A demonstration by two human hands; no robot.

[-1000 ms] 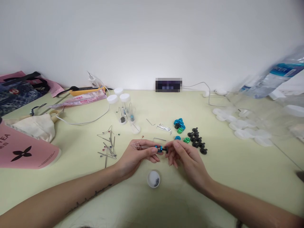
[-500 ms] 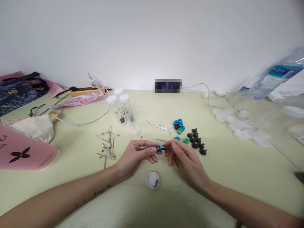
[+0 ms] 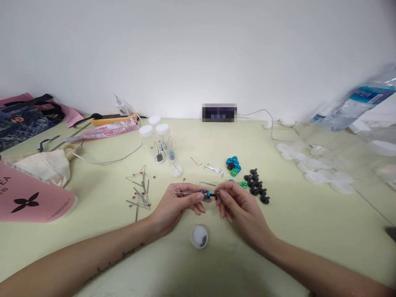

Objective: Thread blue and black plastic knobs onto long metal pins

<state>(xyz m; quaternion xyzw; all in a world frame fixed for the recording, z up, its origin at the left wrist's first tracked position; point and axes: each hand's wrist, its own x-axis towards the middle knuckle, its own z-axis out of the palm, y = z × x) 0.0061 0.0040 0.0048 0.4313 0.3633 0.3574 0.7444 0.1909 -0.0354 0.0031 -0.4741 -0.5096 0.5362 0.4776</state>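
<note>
Between the thumb and fingers of my left hand (image 3: pixel 177 204) is a small blue metal fitting (image 3: pixel 206 194) with a thin bent wire (image 3: pixel 182 192) running back over the hand. My right hand (image 3: pixel 243 210) pinches the disc end of a black stemmed part (image 3: pixel 213 195), whose stem points left into the blue fitting. How deep the stem sits I cannot tell. Just behind the hands lies an L-shaped hex key (image 3: pixel 207 183). A small white cup (image 3: pixel 196 236) with tiny dark metal pieces stands in front of them.
Black stemmed parts (image 3: pixel 255 184), blue fittings (image 3: pixel 232 160) and green fittings (image 3: pixel 243 185) lie to the right. Several hex keys (image 3: pixel 214 168) are behind. Bent wires with beads (image 3: pixel 142 194), white-lidded clear tubes (image 3: pixel 162 130) and a pink cup (image 3: pixel 34 194) occupy the left, a water bottle (image 3: pixel 359 105) the right.
My right hand's fingers have shifted slightly around the disc end of the black part. My left hand keeps its hold on the blue fitting, and the view has moved slightly.
</note>
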